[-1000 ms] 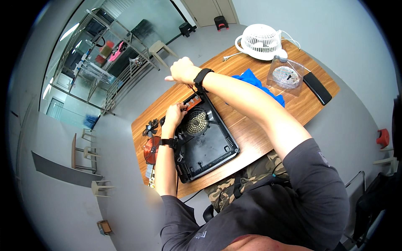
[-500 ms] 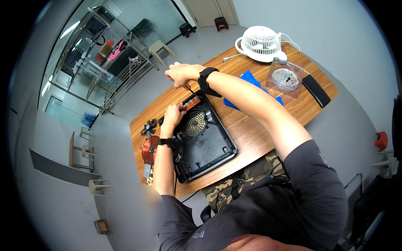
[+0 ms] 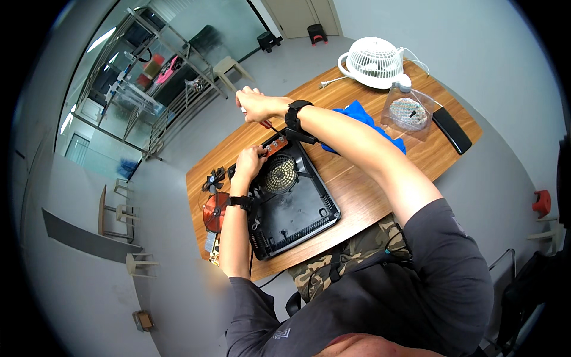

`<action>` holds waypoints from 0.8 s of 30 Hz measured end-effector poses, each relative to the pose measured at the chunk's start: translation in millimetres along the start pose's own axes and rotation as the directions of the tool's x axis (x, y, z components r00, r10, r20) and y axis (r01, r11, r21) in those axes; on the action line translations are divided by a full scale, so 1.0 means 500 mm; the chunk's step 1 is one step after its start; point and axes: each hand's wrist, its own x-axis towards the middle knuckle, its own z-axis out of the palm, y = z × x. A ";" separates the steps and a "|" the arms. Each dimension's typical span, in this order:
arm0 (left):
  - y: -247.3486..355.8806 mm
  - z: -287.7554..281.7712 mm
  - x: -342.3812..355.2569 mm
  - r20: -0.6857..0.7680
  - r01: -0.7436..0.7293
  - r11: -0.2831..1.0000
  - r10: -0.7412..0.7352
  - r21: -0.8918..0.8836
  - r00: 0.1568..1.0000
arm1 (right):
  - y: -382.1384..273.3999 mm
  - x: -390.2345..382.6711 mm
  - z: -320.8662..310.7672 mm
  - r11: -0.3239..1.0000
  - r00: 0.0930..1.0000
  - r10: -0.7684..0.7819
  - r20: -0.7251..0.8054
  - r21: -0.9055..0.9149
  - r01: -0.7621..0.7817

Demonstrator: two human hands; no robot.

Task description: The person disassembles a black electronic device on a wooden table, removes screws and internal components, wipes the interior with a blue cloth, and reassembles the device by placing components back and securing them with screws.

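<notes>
An upturned black plastic housing (image 3: 294, 214) with a round vent grille (image 3: 279, 174) lies on the wooden table. An orange strip board (image 3: 276, 144) sits along its far edge. My left hand (image 3: 251, 160) has its fingertips closed on the left end of that board. Above the board, my right hand (image 3: 256, 107) is wrapped round a red-handled screwdriver (image 3: 267, 124), whose shaft points down at the board's right part; whether the tip touches is unclear. Left of the housing lie a small black fan (image 3: 212, 178) and a round orange-red part (image 3: 215, 212) with a copper look.
On the table's right are a blue cloth (image 3: 362, 117), a white fan unit (image 3: 375, 62), a clear tray of small parts (image 3: 407, 110) and a long black case (image 3: 451, 130). Metal racks (image 3: 137, 95) stand behind glass at back left; stools (image 3: 232, 70) stand beyond the table.
My right hand has dropped slightly from where it was a second ago, its fingers now curled lower over the screwdriver. My left hand stays at the board.
</notes>
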 end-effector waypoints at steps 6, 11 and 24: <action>-0.009 0.003 -0.002 0.015 0.008 1.000 -0.008 -0.007 1.000 | -0.005 -0.006 -0.045 0.999 0.957 0.040 0.287 0.016 -0.047; -0.010 0.007 0.000 0.000 0.005 1.000 -0.005 -0.012 1.000 | 0.001 -0.062 -0.026 0.955 0.984 -0.125 -0.128 -0.284 0.084; -0.002 0.000 -0.005 0.007 0.052 0.999 -0.052 -0.009 0.999 | -0.031 -0.046 -0.057 0.991 0.979 0.127 0.160 0.015 -0.131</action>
